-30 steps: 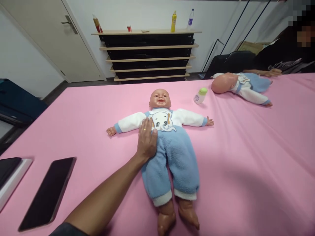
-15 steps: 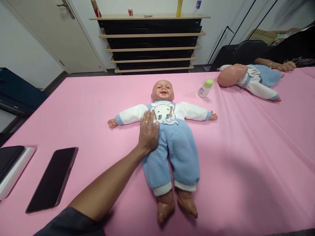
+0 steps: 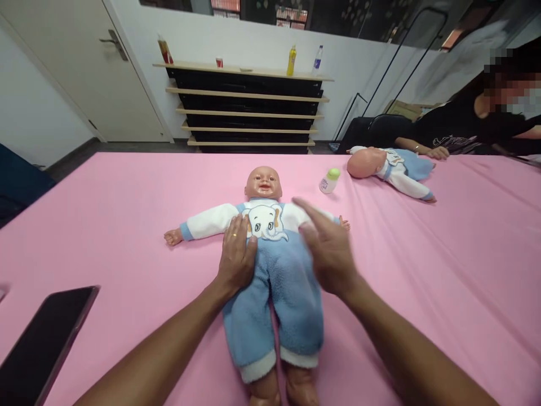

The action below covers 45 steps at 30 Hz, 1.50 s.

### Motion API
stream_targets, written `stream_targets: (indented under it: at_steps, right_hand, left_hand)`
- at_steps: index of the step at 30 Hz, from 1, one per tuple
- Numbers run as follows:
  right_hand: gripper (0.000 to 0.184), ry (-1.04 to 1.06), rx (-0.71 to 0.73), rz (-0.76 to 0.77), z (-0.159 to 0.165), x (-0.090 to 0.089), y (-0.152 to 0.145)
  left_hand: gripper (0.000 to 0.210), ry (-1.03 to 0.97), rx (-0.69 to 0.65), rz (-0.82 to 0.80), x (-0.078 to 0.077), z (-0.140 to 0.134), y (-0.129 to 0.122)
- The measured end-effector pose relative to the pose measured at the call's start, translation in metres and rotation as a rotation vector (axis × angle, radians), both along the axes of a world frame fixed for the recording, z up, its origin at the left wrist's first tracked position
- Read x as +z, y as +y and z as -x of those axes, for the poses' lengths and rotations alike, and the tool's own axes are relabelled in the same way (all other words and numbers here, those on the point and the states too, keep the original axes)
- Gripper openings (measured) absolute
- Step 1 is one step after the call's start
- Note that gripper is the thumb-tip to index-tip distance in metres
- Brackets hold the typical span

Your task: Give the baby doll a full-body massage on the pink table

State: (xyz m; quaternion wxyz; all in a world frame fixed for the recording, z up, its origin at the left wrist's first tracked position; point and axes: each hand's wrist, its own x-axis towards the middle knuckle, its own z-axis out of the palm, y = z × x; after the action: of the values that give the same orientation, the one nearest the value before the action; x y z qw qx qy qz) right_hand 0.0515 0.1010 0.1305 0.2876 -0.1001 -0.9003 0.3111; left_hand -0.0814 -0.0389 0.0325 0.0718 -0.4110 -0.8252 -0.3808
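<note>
A baby doll (image 3: 270, 270) lies face up on the pink cloth, arms spread wide. It wears a white and blue outfit with an elephant face on the chest. My left hand (image 3: 237, 254) rests flat on the doll's side at the chest and waist, fingers stretched out and holding nothing. Over the doll's other side is my right hand (image 3: 332, 248), slightly blurred, with its fingers extended and thumb apart. It covers part of the doll's arm; whether it touches the doll I cannot tell. The doll's feet are partly cut off by the lower frame edge.
A small bottle with a green cap (image 3: 329, 180) stands beyond the doll. Further right lies a second doll (image 3: 391, 166), with a seated person's hand (image 3: 437, 153) beside it. A phone (image 3: 48, 341) lies at left on the pink table (image 3: 127, 186). Shelves (image 3: 249, 107) stand behind.
My right hand has come into view from the right, over the doll. My left hand stays on the doll. The view has tilted up, showing more of the wall and the other person.
</note>
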Motion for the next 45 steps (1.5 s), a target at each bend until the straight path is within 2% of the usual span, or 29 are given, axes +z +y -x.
stream_targets:
  at_steps: [3, 5, 8, 10, 12, 18, 22, 27, 31, 34, 38, 42, 45]
  right_hand:
    - [0.052, -0.137, 0.064, -0.139, 0.022, -0.033, -0.005]
    - [0.054, -0.237, 0.069, -0.204, 0.030, -0.054, -0.009]
    - [0.059, -0.283, 0.061, -0.218, 0.032, -0.069, -0.007]
    - [0.063, -0.295, 0.070, -0.200, 0.032, -0.071, -0.001]
    - [0.065, -0.308, 0.077, -0.175, 0.033, -0.071, 0.004]
    - [0.066, -0.303, 0.090, -0.165, 0.034, -0.073, 0.010]
    - [0.064, -0.318, 0.076, -0.216, 0.032, -0.061, 0.004]
    - [0.063, -0.271, 0.098, -0.312, 0.035, -0.050, -0.013]
    - [0.067, -0.270, 0.103, -0.288, 0.036, -0.061, -0.016]
    - [0.069, -0.279, 0.043, -0.257, 0.036, -0.070, -0.012]
    - [0.068, -0.301, -0.045, -0.193, 0.040, -0.074, -0.009]
    - [0.071, -0.302, -0.132, -0.135, 0.037, -0.074, -0.012]
    - [0.077, -0.339, -0.143, -0.127, 0.025, -0.076, -0.017]
  left_hand:
    - [0.054, 0.068, -0.005, 0.041, 0.007, -0.002, -0.002]
    - [0.056, 0.121, -0.055, 0.087, 0.012, -0.003, -0.003]
    - [0.057, 0.148, -0.171, 0.160, 0.017, -0.004, -0.002]
    - [0.055, 0.124, -0.178, 0.183, 0.017, -0.005, 0.000]
    - [0.053, 0.090, -0.125, 0.177, 0.015, -0.009, 0.002]
    - [0.053, 0.045, -0.025, 0.087, 0.008, -0.026, 0.007]
    - [0.053, 0.051, -0.007, 0.075, 0.007, -0.026, 0.007]
    - [0.053, 0.090, -0.076, 0.148, 0.012, -0.010, 0.002]
    - [0.060, 0.210, -0.201, 0.219, 0.018, -0.001, 0.000]
    - [0.058, 0.172, -0.254, 0.263, 0.019, 0.002, 0.002]
    - [0.054, 0.064, -0.194, 0.258, 0.011, 0.005, 0.006]
    - [0.057, -0.044, -0.092, 0.168, 0.000, 0.008, 0.008]
    - [0.059, -0.099, -0.053, 0.105, -0.006, 0.010, 0.008]
